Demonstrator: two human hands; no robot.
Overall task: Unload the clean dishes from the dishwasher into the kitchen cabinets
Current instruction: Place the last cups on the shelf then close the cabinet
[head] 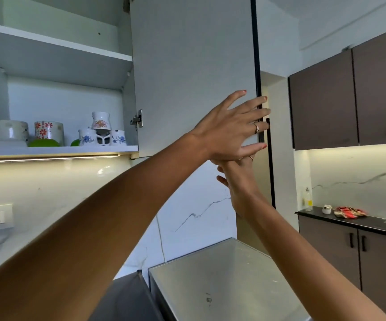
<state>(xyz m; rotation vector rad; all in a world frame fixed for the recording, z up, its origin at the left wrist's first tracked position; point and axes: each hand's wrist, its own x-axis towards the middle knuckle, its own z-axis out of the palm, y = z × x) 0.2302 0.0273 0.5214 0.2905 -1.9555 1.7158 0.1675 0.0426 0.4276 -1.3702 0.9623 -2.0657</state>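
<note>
We see the open cabinet door (pixel 194 75) filling the upper middle of the frame, hinged (pixel 137 119) at its left side to the wall cabinet (pixel 55 54). Our left hand (pixel 231 130) crosses from the lower left and lies flat on the door near its right edge, fingers straight and spread wide, a ring on one of them; the fingertips reach the door's dark edge. Our right hand (pixel 236 181) comes up from the lower right, just under the left one and touching it at the wrist. Its fingers look straight, but most of the hand is hidden, so we cannot tell whether it grips anything.

The clean dishes sit on the cabinet's lower shelf (pixel 57 150) at the left of the frame: a patterned bowl (pixel 11 133), a bowl with red flowers (pixel 49 132), green plates (pixel 43 142) beneath, and blue-flowered cups (pixel 86 137) with an orange-patterned cup (pixel 100 120) stacked on top.

At the bottom middle stands a steel-topped appliance (pixel 224 279). At the right, brown cabinets (pixel 324 105) hang above a dark counter (pixel 372 222) holding a bottle (pixel 307 200), a small jar (pixel 326 208) and a red packet (pixel 349 212).
</note>
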